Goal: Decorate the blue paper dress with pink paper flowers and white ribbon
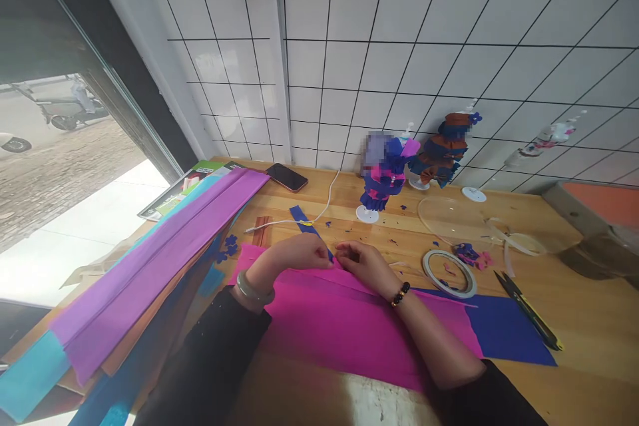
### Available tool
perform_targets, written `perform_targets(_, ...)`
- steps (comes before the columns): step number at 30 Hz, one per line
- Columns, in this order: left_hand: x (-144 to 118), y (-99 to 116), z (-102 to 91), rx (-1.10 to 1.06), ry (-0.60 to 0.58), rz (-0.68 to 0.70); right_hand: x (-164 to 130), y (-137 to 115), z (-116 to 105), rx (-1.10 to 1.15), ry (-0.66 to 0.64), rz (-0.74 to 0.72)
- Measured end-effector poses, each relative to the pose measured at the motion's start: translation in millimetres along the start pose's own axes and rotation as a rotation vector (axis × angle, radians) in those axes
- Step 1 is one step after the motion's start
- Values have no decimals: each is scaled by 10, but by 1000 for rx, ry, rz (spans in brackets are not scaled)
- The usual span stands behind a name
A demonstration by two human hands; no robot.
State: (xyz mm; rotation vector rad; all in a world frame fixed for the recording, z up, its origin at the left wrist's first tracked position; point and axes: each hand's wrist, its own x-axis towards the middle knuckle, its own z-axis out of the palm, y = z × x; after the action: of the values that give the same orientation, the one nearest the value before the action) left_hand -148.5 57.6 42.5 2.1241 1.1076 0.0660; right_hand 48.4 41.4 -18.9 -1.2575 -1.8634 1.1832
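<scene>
Magenta crepe paper sheet (pixel 339 326) lies flat on the wooden counter (pixel 589 319), right in front of the person, overlapping a dark blue sheet (pixel 504 329) to its right. Both hands meet at the sheet's far edge. Left hand (pixel 299 254), fingers pressed together, pinching the magenta edge; right hand (pixel 362 265) likewise curled and pinching, fingertips nearly touching the left's. A narrow blue paper strip (pixel 307 223) runs from just beyond the hands toward the wall; whether either hand holds its end, cannot tell.

Done, judging by the layout: two small paper-dressed figures on white stands, one blue and pink (pixel 384 180), one orange and blue (pixel 444 146), stand by the tiled wall and look finished. Blue paper scraps scattered about the counter, plus a small pile of purple-pink offcuts (pixel 472 255), suggest a good deal of cutting is over.

In hand: seems to be an early fold or pleat along the magenta edge; most of the sheet is still flat and unworked, so this piece looks barely begun.

Left: a stack of long crepe sheets, purple (pixel 164 259) on top, lies at the left, apparently uncut. Tape roll (pixel 449 273) sits just right of the right hand, scissors (pixel 529 309) further right on the counter, both untouched. Phone (pixel 287 177) with a white cable (pixel 299 219) near the wall.
</scene>
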Motion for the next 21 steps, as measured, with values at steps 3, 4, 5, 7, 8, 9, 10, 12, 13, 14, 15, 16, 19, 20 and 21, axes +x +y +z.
perform_targets(3, 65, 41, 67, -11, 117, -51, 3, 12, 4, -75, 21, -11)
perform_targets(4, 90, 52, 96, -7, 154, -65, 4, 15, 2, -98, 34, -17)
perform_targets(5, 114, 58, 126, 0, 174, -75, 4, 17, -1, -113, 47, -24)
perform_targets(7, 153, 57, 180, 9, 171, -83, 7, 22, -9, -115, 66, -29)
perform_targets(8, 168, 50, 201, 5, 158, -82, 8, 23, -12, -108, 73, -28)
perform_targets(9, 180, 39, 218, -4, 147, -78, 8, 23, -15, -98, 77, -25)
perform_targets(10, 189, 26, 230, -15, 142, -77, 8, 20, -16, -84, 76, -21)
perform_targets(12, 201, -2, 242, -42, 139, -80, 5, 8, -12, -42, 69, -4)
perform_targets(13, 205, -16, 243, -58, 136, -78, 3, 0, -8, -13, 63, 7)
perform_targets(14, 208, -29, 242, -77, 132, -71, 1, -7, -2, 18, 59, 18)
perform_targets(15, 209, -40, 239, -99, 127, -61, -1, -13, 4, 48, 56, 26)
perform_targets(16, 210, -49, 234, -122, 119, -50, -2, -18, 10, 75, 57, 29)
perform_targets(19, 207, -68, 218, -176, 95, -39, -6, -33, 19, 96, 72, 24)
perform_targets(20, 205, -72, 214, -188, 91, -47, -8, -41, 19, 86, 80, 22)
perform_targets(21, 205, -76, 211, -197, 87, -55, -9, -52, 17, 71, 91, 21)
